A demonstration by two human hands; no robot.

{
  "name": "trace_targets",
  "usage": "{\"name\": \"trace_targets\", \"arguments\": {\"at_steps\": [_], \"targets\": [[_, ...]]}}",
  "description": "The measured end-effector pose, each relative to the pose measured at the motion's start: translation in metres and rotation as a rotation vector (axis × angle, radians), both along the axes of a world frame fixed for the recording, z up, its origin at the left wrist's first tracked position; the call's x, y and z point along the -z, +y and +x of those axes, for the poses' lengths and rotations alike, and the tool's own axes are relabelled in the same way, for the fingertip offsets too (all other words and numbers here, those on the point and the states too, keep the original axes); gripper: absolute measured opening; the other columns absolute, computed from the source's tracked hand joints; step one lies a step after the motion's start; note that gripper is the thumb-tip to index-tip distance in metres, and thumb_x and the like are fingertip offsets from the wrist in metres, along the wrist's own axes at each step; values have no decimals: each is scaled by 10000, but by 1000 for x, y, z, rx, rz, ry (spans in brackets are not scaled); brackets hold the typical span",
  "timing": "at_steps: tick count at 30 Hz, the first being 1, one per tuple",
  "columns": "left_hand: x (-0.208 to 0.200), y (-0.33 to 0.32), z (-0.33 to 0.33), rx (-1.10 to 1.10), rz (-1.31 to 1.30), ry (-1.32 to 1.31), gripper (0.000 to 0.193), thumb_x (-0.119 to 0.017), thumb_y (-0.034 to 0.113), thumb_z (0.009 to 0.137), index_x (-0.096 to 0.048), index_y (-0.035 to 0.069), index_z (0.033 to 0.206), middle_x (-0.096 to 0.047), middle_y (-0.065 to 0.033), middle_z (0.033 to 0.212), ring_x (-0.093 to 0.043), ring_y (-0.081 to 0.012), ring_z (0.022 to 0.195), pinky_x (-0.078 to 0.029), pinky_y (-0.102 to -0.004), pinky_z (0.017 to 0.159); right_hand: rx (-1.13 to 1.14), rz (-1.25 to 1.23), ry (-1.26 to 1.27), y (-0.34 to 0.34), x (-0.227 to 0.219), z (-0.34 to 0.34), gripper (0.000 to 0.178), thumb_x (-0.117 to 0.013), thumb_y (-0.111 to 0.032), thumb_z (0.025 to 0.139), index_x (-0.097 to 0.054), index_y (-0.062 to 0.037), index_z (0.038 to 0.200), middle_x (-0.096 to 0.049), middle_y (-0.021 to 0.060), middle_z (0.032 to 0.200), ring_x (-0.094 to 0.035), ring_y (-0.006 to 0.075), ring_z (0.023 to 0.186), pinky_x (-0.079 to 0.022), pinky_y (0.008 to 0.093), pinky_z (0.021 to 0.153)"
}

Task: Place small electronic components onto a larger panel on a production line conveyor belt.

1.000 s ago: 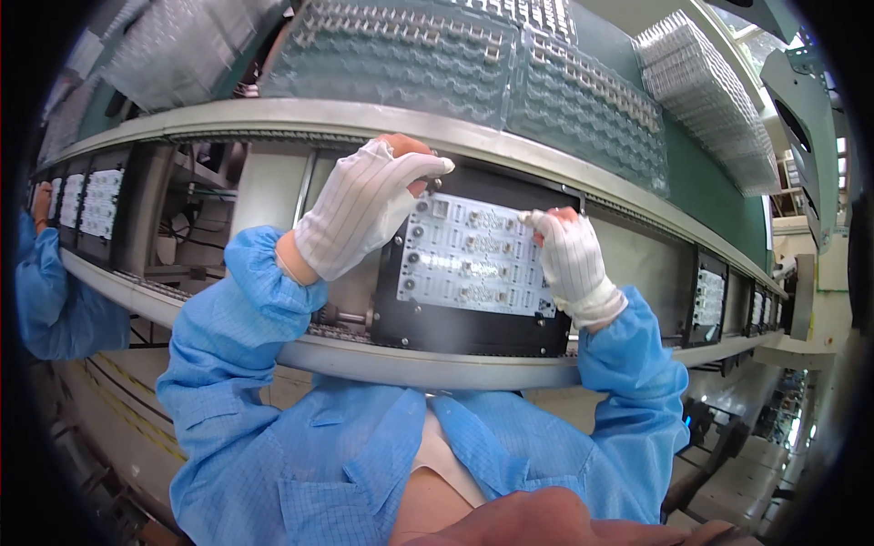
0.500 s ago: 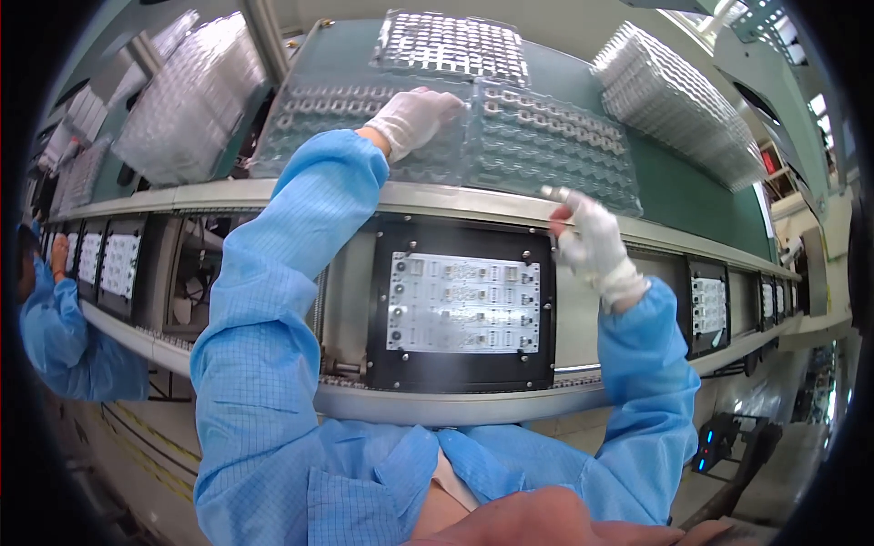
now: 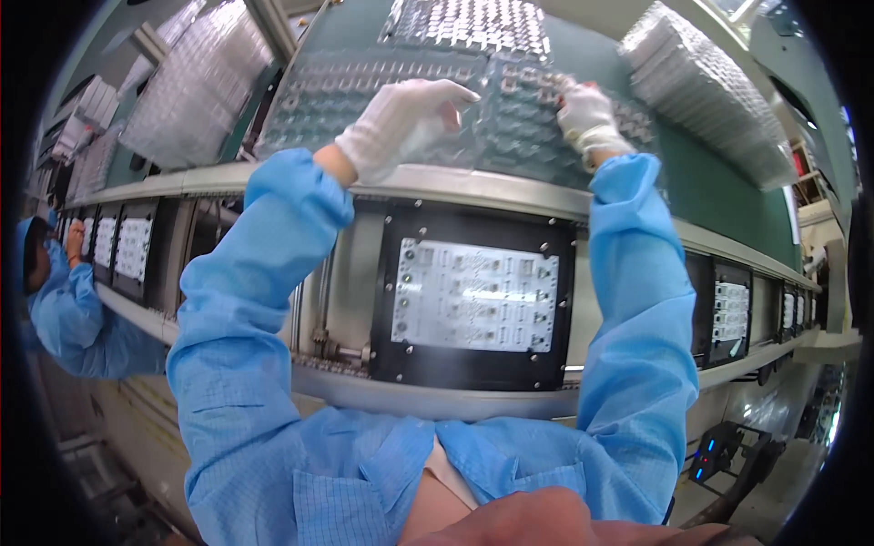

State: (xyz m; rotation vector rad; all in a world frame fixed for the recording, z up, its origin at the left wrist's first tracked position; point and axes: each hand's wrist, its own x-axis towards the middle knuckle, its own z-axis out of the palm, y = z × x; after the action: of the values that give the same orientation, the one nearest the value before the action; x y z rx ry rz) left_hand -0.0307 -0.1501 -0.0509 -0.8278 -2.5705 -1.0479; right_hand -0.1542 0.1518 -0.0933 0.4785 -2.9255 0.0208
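My left hand (image 3: 401, 123), in a white glove, hovers above the near side of the left clear plastic tray (image 3: 309, 100). Its index finger stretches to the right, with a gap between it and the thumb; the other fingers curl under and are partly hidden. My right hand (image 3: 587, 118), also gloved but with bare fingertips, reaches into the right clear tray (image 3: 519, 136). Its fingertips are pinched at a row of small white parts (image 3: 523, 77); what they hold is too small to name. Below my hands, a white circuit board panel (image 3: 478, 296) lies in a black fixture (image 3: 387, 346).
Another filled clear tray (image 3: 464, 27) sits at the back. Tall stacks of clear trays stand at the right (image 3: 706, 96) and left (image 3: 196, 86). Metal rails (image 3: 473, 182) carry more fixtures with panels (image 3: 731, 309). At far left a person in blue (image 3: 86, 309) works.
My right hand has moved up and away from beside the fixture to the parts in the right tray. My left hand has drawn back slightly nearer to me, and its index finger has straightened.
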Motion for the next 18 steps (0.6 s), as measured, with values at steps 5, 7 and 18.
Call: {"name": "trace_targets", "arguments": {"at_steps": [5,7,18], "targets": [[4,-5,107,106,-17,72,418,-681,19,810,-633,84,1220,-667,-77,783,-672,-245,729,-563,-368,686,-42,-69,110,13,5,-15,479,-590,-171,888,-590,-239,1363,-721,122,945,-682,326,936,-520,445,898],[18,-13,141,66,-142,-10,522,-719,-6,767,-626,94,1271,-666,-53,816,-645,-218,761,-537,-341,714,-14,-120,84,-2,-5,2,491,-605,-141,896,-579,-239,1376,-715,87,926,-681,284,912,-524,419,877],[58,-6,191,168,-238,97,455,-644,-10,783,-612,58,1232,-629,-38,823,-631,-253,794,-511,-371,786,-357,-523,260,-7,-12,158,485,-607,-56,895,-567,-165,1366,-682,98,916,-654,255,844,-524,399,792]]}}
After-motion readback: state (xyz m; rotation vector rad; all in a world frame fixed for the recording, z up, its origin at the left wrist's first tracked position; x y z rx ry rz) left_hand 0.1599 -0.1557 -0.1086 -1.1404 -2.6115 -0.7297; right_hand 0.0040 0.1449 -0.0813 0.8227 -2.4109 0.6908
